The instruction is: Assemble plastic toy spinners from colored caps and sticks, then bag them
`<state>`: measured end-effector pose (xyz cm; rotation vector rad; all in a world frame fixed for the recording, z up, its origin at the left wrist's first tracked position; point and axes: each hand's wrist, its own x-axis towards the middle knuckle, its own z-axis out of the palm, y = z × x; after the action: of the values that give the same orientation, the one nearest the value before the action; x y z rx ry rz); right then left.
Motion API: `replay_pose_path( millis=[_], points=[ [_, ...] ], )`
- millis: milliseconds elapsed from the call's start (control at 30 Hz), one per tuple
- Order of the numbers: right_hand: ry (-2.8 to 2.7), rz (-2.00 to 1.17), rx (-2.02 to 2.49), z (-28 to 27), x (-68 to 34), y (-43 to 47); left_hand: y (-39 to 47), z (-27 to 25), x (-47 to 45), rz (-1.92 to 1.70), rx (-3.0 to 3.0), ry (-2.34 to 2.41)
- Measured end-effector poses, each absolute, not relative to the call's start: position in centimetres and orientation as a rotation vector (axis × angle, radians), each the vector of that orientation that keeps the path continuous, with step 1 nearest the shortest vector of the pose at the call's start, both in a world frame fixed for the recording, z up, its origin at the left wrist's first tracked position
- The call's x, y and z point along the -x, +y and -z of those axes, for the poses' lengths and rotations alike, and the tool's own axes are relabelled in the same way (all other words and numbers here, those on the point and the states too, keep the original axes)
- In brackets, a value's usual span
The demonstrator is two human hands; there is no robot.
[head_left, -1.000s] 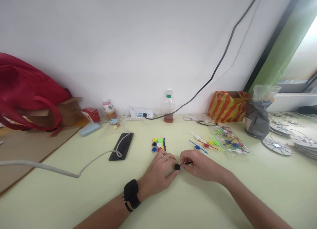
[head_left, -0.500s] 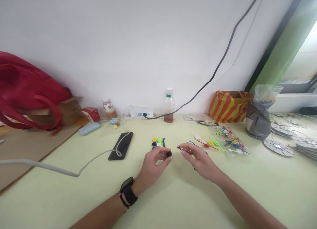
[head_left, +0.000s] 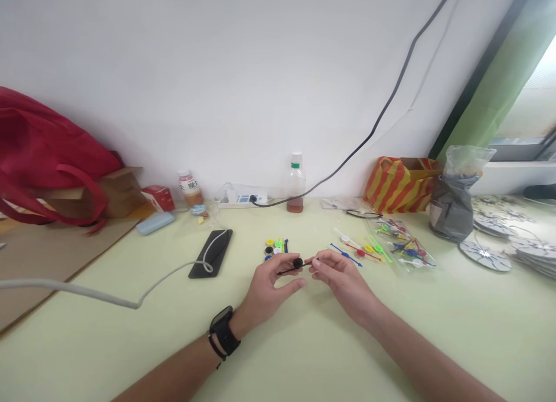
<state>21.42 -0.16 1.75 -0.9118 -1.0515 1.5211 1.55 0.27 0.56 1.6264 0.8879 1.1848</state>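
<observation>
My left hand (head_left: 270,283) has its fingertips at a small black round piece (head_left: 297,263), with the thumb a little apart below it. My right hand (head_left: 341,280) pinches one end of a thin black spinner arrow (head_left: 307,264), which lies across the round piece and runs toward the left fingers. Whether the two black parts are joined I cannot tell. Just behind the left hand is a group of small coloured discs (head_left: 270,242) and short coloured sticks (head_left: 285,247). Beyond the right hand lie several coloured spinner arrows, among them a blue one (head_left: 346,255) and a red one (head_left: 361,253).
A clear bag of spinner parts (head_left: 410,248) and flat patterned discs (head_left: 485,256) lie to the right. At left are a black phone (head_left: 211,254) and a cable (head_left: 130,304). Along the wall stand a bottle (head_left: 296,185), a power strip (head_left: 243,196) and a striped bag (head_left: 397,185).
My right hand has moved left to my left hand and the black arrow now spans the black round piece. The left thumb has come away from that piece.
</observation>
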Motion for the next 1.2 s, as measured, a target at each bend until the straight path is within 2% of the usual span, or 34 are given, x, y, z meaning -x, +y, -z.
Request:
replay_pose_path(
  millis=[133,333,767,1200],
  points=[
    [-1.072,-1.448,0.953,-1.32,-21.35,-0.02,0.5,-0.34,-1.47,-1.212,-1.622,0.952],
    [-1.035,-1.549,0.864,-2.02,-21.72,-0.11,0.65,-0.35,-1.31,-1.226,-1.717,0.984],
    [-1.211,-1.462,0.961,-1.62,-21.97,0.2,0.25,-0.52,-1.2,-1.287,-1.854,0.963],
    [-1.149,-1.517,0.935,-1.74,-21.99,0.04,0.77,0.1,-0.92,-1.315,-1.93,0.998]
  ],
)
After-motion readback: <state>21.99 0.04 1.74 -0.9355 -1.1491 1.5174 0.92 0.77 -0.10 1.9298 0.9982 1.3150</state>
